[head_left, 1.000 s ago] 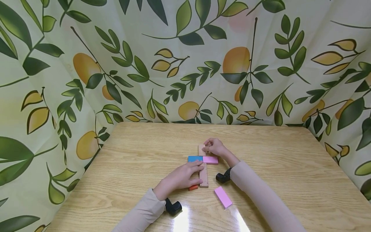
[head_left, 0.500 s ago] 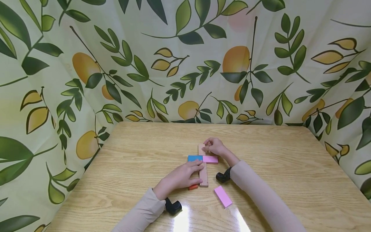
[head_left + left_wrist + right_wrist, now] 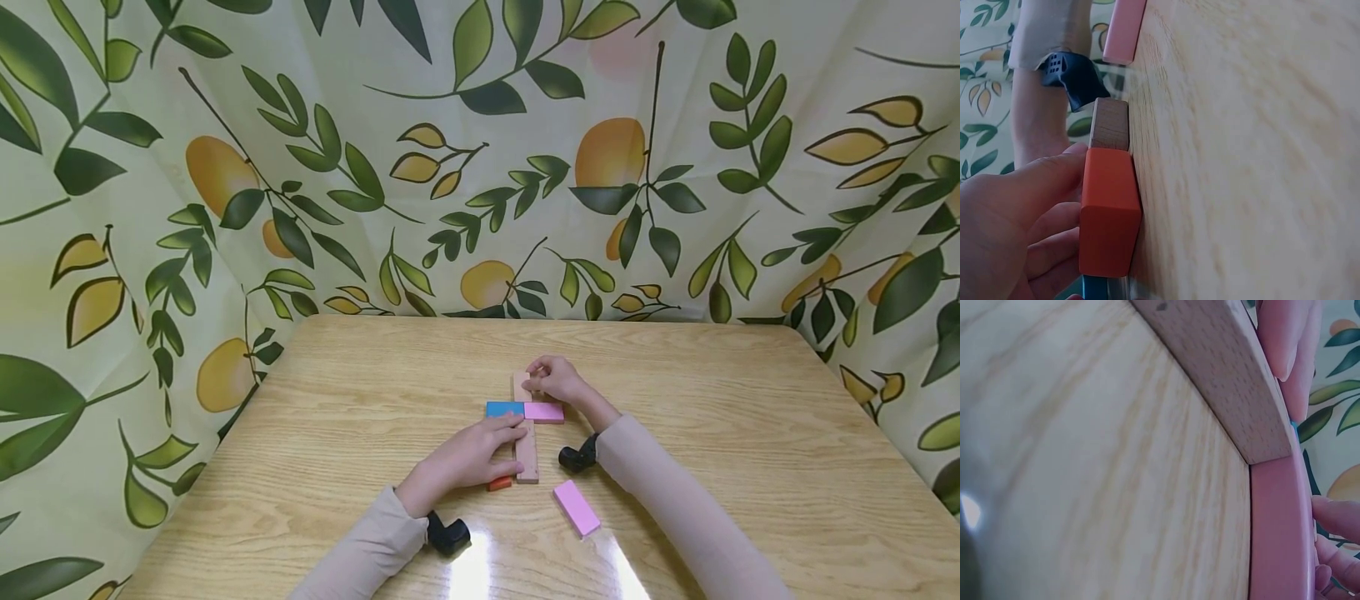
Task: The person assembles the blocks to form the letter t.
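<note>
In the head view, my left hand (image 3: 472,450) rests over a long plain wooden block (image 3: 528,458), thumb toward its near end and fingertips toward its far end. Partly beneath this hand lies an orange-red block (image 3: 1107,237), large in the left wrist view and mostly hidden in the head view. Crosswise beyond the wooden block, a blue block (image 3: 504,409) and a pink block (image 3: 547,412) meet end to end. At the top of this cross, my right hand (image 3: 558,379) pinches a second plain wooden block (image 3: 519,387), its right side covered by the fingers.
A loose pink block (image 3: 577,508) lies at an angle nearer the front, between the forearms. Black wrist devices (image 3: 448,535) hang close over the wooden table (image 3: 360,375). A leaf-and-fruit patterned cloth (image 3: 517,208) stands behind and at both sides.
</note>
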{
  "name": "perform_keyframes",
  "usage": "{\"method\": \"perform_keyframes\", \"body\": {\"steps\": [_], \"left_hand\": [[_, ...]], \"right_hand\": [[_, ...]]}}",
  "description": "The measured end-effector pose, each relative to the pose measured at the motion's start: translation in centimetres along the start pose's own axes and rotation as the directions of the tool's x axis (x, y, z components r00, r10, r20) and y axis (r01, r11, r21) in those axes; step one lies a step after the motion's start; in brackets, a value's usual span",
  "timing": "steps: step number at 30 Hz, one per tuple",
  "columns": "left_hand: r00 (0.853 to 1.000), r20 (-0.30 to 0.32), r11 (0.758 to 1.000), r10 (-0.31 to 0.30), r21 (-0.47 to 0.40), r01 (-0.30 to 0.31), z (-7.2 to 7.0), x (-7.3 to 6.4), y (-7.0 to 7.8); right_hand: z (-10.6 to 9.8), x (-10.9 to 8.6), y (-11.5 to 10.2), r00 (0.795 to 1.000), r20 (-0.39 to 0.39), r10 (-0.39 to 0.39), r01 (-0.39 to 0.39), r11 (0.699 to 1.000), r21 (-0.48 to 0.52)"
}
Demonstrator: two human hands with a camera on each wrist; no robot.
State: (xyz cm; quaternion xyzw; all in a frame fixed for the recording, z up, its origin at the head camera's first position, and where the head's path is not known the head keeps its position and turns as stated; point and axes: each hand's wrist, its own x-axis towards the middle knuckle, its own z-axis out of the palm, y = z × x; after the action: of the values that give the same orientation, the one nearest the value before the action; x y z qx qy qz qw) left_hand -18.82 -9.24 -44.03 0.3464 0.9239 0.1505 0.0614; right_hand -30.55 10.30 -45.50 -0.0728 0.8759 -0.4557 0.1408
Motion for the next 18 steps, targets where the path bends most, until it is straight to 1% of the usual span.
{"method": "perform_keyframes", "body": {"steps": [10,18], "left_hand": [[1.0,-0.003,1.0,-0.001,0.005,0.001,0.13,0.06,-0.12],[1.0,-0.002,1.0,-0.003,0.001,0.003,0.13,0.1,-0.16]], "right_hand": [[0.03,-0.11,-0.03,1.0,-0.005,-0.022,0.022,1.0,-0.009],[0.07,-0.09,0.03,1.0,-0.011,-0.023,0.023,1.0,-0.015]]}}
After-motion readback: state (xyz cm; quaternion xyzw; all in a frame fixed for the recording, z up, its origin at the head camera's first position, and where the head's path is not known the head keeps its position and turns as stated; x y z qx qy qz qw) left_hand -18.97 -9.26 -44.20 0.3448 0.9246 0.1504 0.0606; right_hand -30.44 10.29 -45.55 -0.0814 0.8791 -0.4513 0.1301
